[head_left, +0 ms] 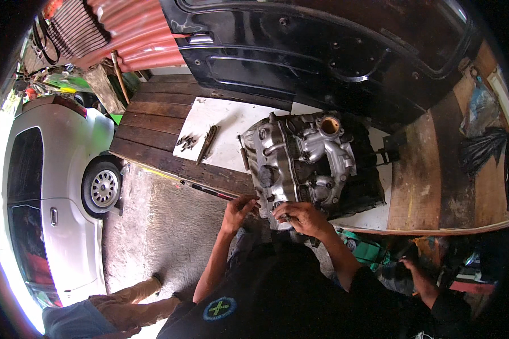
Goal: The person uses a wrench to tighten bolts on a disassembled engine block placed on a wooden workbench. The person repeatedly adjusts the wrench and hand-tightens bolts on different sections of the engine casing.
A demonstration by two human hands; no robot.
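harsh left glare, dark curved rim

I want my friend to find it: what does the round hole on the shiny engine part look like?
Find the wooden workbench, then the big silver engine part on it. Near that part's far edge, right of its middle, is the round hole. Its orange-tan inside stands out from the silvery metal around it.

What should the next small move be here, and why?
Probably to steady the right hand against the near end of the metal engine assembly: it is curled right at that end, with the left hand pinched close by. Whether either holds a small part, I cannot tell.
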